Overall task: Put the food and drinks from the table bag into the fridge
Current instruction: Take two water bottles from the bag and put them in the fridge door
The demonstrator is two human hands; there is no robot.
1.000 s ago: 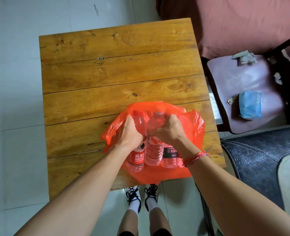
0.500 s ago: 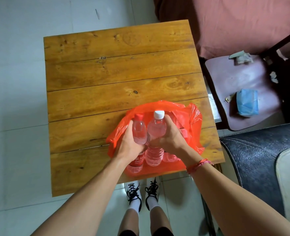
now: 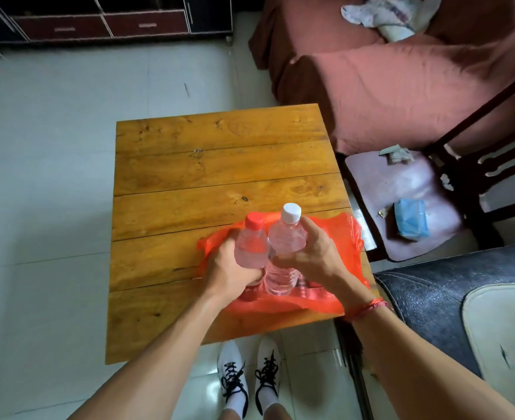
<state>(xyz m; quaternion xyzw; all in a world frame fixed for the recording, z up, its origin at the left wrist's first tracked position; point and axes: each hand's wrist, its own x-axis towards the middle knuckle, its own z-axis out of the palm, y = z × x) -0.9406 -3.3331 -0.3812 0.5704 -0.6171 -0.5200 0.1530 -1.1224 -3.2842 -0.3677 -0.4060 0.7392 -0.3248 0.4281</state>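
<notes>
Both hands grip water bottles side by side above the orange plastic bag: left hand curled round the red-capped bottle, right hand round the white-capped bottle; beneath them the wooden table

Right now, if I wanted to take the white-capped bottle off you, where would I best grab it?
Probably by the shoulder just under the cap, coming from above on the far side. The white-capped bottle stands nearly upright with its top free, while the right hand wraps its middle and the red-capped bottle sits close against its left.
</notes>
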